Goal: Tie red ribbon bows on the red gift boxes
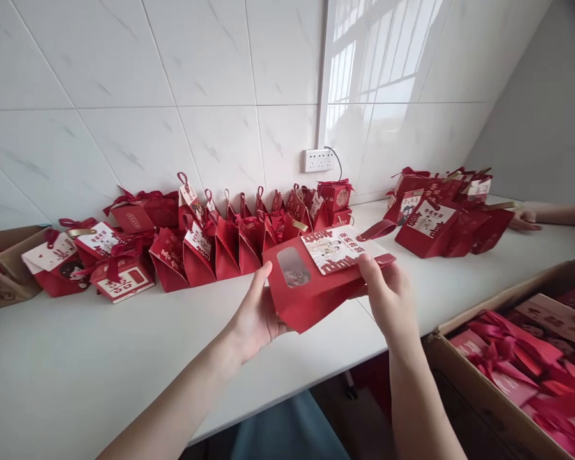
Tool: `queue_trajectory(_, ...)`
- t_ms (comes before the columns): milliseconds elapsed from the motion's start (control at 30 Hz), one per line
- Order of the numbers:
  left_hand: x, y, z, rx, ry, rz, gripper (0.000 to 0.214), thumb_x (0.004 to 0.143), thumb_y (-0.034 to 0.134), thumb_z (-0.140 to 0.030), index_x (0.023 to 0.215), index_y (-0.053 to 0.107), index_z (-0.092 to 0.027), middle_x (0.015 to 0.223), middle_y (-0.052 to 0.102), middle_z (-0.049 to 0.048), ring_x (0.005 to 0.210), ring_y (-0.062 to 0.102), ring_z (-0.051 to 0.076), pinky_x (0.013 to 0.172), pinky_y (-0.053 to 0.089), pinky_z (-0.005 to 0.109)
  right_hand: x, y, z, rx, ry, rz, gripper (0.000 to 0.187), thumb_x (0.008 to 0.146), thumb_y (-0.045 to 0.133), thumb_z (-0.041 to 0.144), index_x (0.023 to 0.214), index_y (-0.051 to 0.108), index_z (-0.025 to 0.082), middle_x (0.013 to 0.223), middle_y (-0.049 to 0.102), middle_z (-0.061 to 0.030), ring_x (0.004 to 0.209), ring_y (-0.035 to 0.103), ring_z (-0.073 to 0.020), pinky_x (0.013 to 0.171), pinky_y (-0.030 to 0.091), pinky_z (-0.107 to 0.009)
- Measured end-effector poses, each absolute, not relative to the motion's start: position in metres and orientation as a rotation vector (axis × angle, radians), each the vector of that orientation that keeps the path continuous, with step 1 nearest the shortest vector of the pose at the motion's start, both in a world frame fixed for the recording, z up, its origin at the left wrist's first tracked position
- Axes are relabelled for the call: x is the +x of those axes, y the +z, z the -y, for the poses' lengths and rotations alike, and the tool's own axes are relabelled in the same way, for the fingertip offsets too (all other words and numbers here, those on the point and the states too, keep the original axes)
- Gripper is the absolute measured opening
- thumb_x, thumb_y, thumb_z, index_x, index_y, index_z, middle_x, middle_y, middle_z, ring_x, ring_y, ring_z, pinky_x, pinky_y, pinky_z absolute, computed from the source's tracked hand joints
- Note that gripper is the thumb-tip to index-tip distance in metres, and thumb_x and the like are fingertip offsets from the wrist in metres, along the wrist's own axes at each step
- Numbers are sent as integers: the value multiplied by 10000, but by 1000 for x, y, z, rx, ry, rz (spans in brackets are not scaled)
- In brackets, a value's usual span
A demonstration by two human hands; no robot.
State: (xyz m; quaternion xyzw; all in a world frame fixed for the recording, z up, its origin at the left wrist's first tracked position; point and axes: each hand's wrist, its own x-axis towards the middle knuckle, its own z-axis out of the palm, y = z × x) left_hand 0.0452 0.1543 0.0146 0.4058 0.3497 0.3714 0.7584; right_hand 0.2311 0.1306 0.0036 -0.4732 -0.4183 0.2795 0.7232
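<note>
White tiled wall (206, 57) with faint grey veins rises behind a long white table (91, 370). Above the table's front edge, near the middle of the view, one red box (323, 294) is held tilted, its sides sloping. A see-through window (294, 267) with rounded corners shows at its nine o'clock end; towards two o'clock come a white card (333, 248) printed with red lettering and drawn figures, and a dark red ribbon loop (377, 230).

Both hands have hold of it, partly closed around it. The left hand (253, 316) grips from eight o'clock, thumb on the near edge and fingers beneath; the right hand (391, 297) holds from four o'clock, thumb beside the card, fingers curled under.

At ten o'clock stands a row of peaked red boxes (227, 252), at least four along its front; four more boxes (124, 281) sit at its left end. Two small boxes (335, 197) are stacked at twelve o'clock, below one socket strip (317, 161). A cluster of at least five boxes (424, 236) stands towards two o'clock, with another person's hand (524, 218) just beyond. Two cartons hold more: one left carton (23, 255) at nine o'clock, one right carton (474, 399) at four o'clock
</note>
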Motion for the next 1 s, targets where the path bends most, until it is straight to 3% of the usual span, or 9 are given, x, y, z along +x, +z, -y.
queue_trajectory(133,56,11,-133,1439,1005,-645,543,760,654,-425,1233,480,-223,1259,577,83,1128,558,265,921,489,341,255,-31,-104,-863,818,786,359,649,766,494,837,693,197,764,689,-19,599,628,-146,443,565,-232)
queue_trajectory(233,62,6,-121,1794,950,-538,713,655,733,-207,1285,405,-262,1325,516,71,1198,498,270,1007,423,358,272,-56,-85,-757,942,688,291,573,836,382,709,671,185,669,674,-2,532,608,-127,428,550,-228)
queue_trajectory(333,68,2,-115,1966,868,-444,810,597,722,-113,1309,382,-294,1349,480,56,1233,459,271,1047,380,369,282,-66,-69,-724,887,619,222,533,833,205,670,659,193,625,675,6,521,614,-129,471,558,-233)
queue_trajectory(467,76,6,-109,2015,825,-415,841,574,691,-79,1322,378,-301,1353,471,62,1219,467,287,1033,393,392,286,-64,-55,-734,808,570,259,534,783,123,748,672,216,721,714,-11,619,659,-170,560,584,-270)
queue_trajectory(600,79,12,-103,1981,840,-406,824,574,674,-74,1315,390,-293,1325,500,66,1191,491,278,1009,416,376,287,-61,-48,-712,788,573,267,528,779,105,742,671,223,701,704,5,598,644,-147,557,576,-246)
queue_trajectory(767,78,9,-103,1978,848,-352,797,613,703,-125,1323,374,-277,1322,495,90,1175,504,275,1002,428,378,289,-63,-42,-703,796,621,212,579,800,176,725,655,228,661,680,16,545,615,-140,529,559,-274)
queue_trajectory(1000,81,9,-101,1887,824,-358,771,650,754,-202,1317,375,-283,1324,500,94,1195,503,275,998,431,374,294,-60,-34,-686,797,648,226,592,840,308,683,654,219,637,669,27,527,606,-111,511,547,-228)
